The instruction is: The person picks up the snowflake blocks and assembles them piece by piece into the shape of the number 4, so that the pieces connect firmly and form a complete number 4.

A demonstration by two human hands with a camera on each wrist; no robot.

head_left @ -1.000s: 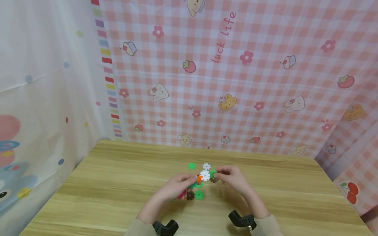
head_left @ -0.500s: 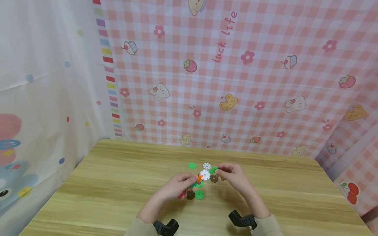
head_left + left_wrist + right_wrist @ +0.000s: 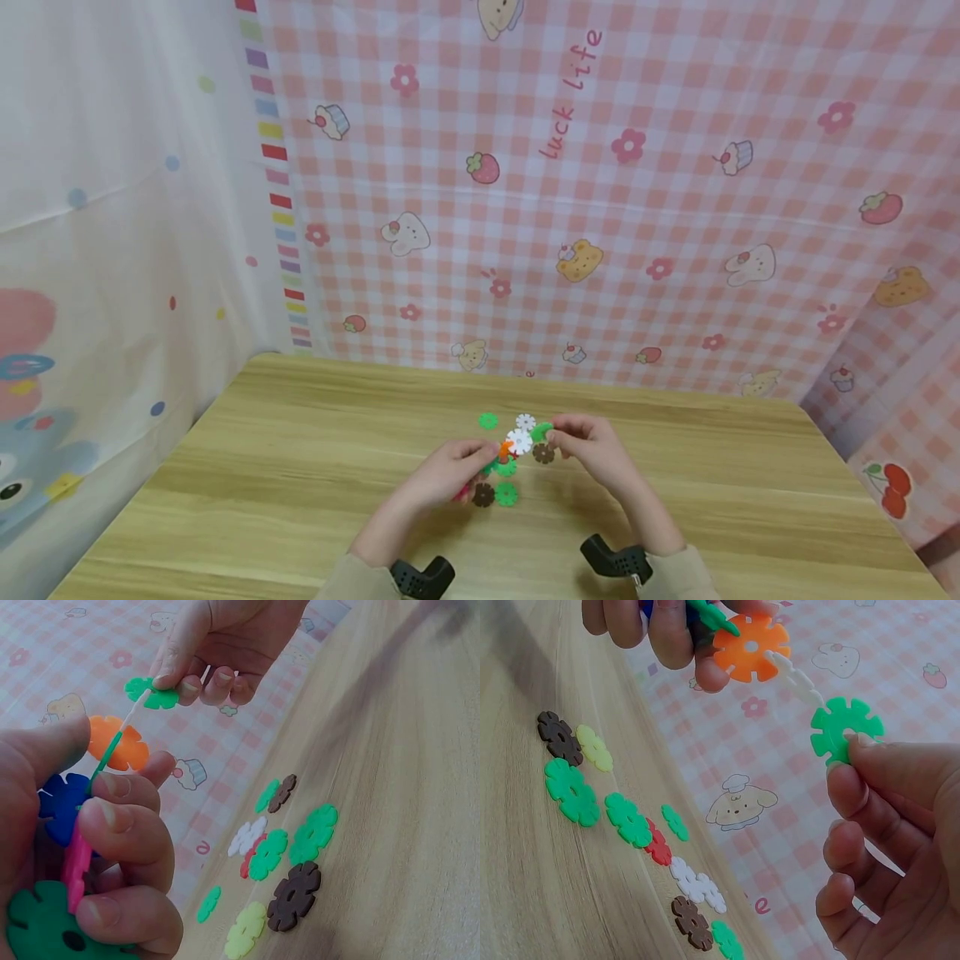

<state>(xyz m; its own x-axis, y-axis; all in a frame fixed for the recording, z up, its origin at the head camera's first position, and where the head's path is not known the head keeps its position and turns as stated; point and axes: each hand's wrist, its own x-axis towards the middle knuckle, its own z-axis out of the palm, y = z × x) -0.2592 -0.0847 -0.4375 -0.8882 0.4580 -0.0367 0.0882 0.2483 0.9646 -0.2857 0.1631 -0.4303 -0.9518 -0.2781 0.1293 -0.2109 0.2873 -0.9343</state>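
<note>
My left hand (image 3: 453, 473) grips a joined string of notched plastic snowflake discs. In the left wrist view the string includes a dark green disc (image 3: 37, 921), a pink disc (image 3: 75, 866), a blue disc (image 3: 64, 804) and an orange disc (image 3: 120, 746). A white disc (image 3: 801, 682) sticks out from the orange one, seen nearly edge-on in the right wrist view. Thumb and fingertips of my right hand (image 3: 592, 442) pinch a green disc (image 3: 838, 726), whose notched edge meets the far end of the white disc. Curled fingers partly hide the string's lower discs.
Loose discs lie on the wooden table (image 3: 300, 467) beneath the hands: dark brown (image 3: 294, 896), yellow (image 3: 245, 930), red (image 3: 658, 844), white (image 3: 686, 879) and several green. A pink checked cloth (image 3: 675, 208) hangs behind the table.
The right hand has risen slightly with the green disc, uncovering more of a brown disc on the table. Lately the held white and orange discs have tilted a little; the left hand stays nearly still.
</note>
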